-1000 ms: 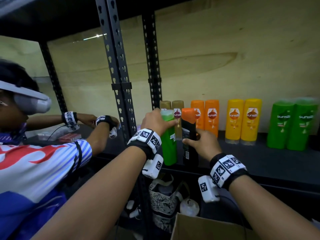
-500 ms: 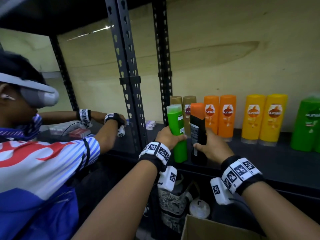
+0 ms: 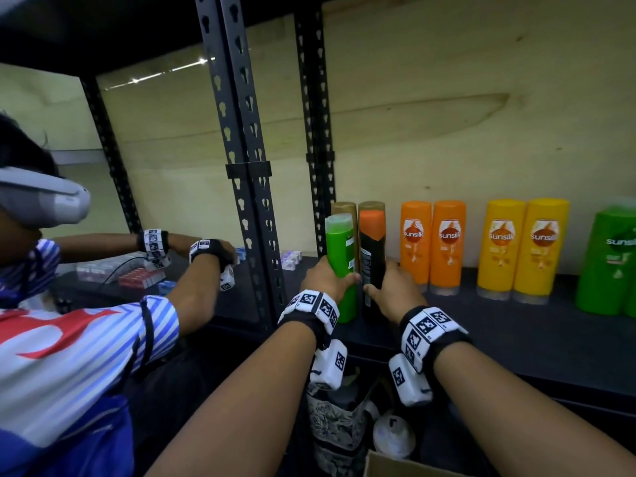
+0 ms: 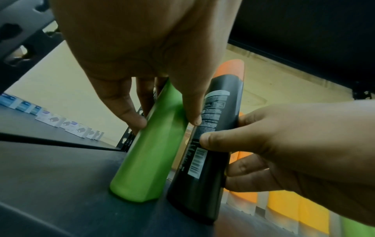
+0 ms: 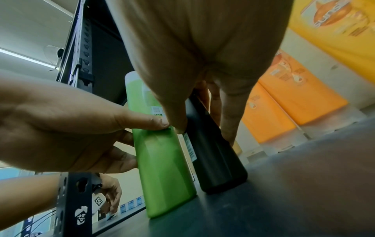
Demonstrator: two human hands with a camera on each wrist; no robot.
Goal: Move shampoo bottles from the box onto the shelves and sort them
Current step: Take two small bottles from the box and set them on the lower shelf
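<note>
Shelf already carries sorted pairs at the back: orange bottles, yellow bottles. My left hand wraps fingers and thumb around the green bottle; my right hand grips the black bottle. Both stand upright near the front edge, side by side. Risk, I'd say: tall narrow bottles could tip forward off the edge if let go off balance.
</note>
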